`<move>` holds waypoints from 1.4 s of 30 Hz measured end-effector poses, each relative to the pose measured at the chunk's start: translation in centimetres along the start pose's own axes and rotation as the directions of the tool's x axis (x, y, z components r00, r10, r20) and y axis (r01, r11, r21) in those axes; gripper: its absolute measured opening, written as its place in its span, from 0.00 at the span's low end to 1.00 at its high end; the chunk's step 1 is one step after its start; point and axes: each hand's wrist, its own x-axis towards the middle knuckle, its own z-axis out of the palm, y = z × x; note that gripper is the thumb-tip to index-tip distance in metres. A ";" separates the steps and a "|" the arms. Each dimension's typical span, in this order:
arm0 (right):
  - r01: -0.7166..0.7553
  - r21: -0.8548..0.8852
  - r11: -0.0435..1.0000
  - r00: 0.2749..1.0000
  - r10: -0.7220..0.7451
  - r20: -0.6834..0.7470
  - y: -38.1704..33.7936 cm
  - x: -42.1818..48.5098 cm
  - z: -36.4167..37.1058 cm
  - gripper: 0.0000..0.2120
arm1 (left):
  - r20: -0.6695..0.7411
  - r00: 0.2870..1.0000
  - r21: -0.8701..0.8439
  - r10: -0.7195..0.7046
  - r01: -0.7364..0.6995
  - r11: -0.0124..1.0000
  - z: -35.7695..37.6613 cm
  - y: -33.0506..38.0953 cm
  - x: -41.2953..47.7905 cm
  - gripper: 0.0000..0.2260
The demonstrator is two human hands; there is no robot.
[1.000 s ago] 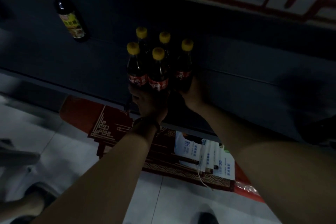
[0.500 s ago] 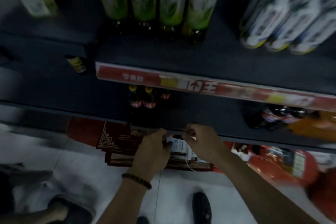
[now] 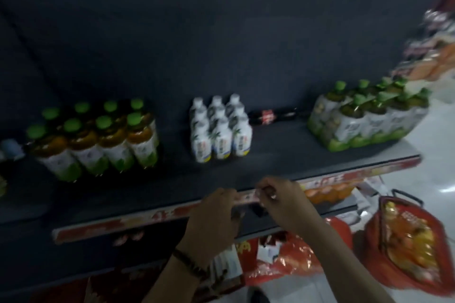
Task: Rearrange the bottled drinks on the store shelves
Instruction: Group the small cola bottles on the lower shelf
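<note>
On the dark upper shelf stands a group of green-capped tea bottles (image 3: 98,140) at the left. Several white bottles (image 3: 220,128) stand in the middle, with a dark cola bottle (image 3: 270,115) lying on its side behind them. A shrink-wrapped pack of green-capped bottles (image 3: 364,120) sits at the right end. My left hand (image 3: 214,219) and my right hand (image 3: 283,199) hover close together at the shelf's red price strip (image 3: 123,222). Their fingers are loosely bent and I see nothing held. Red labels of cola bottles (image 3: 128,241) show on the shelf below.
Orange bottles (image 3: 327,193) stand on the lower shelf at the right. A red net bag of orange goods (image 3: 406,248) lies on the white floor beside the shelf end. Red packaging and papers (image 3: 293,258) lie under my arms. Stacked packs (image 3: 438,51) rise at the far right.
My hands have let go of the yellow-capped cola bottles on the low shelf and drawn back. My view has risen to the upper shelf, and both hands are now at its front edge.
</note>
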 end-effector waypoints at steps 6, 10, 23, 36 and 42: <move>-0.033 -0.148 0.988 0.999 0.039 0.033 7.7 11.3 -6.2 0.09 | 0.192 0.978 0.109 -0.079 0.059 0.992 4.3 5.8 10.9 0.21; -0.046 -0.224 0.974 0.993 0.069 0.098 11.8 20.0 -7.3 0.17 | 0.279 0.946 0.174 -0.167 0.122 0.977 7.4 7.1 15.6 0.25; 0.121 -0.561 0.819 0.958 0.052 0.283 15.5 32.5 -7.6 0.40 | 0.279 0.925 0.233 -0.257 0.194 0.953 10.4 5.4 17.2 0.28; -0.232 0.005 0.973 0.923 0.219 0.316 13.8 21.0 -7.0 0.23 | 0.135 0.943 -0.243 -0.304 0.329 0.913 8.1 6.2 15.8 0.15; -0.256 0.547 0.797 0.966 0.187 0.180 10.0 11.1 -6.6 0.21 | 0.217 0.894 -0.761 -0.391 0.406 0.505 5.9 7.6 12.5 0.13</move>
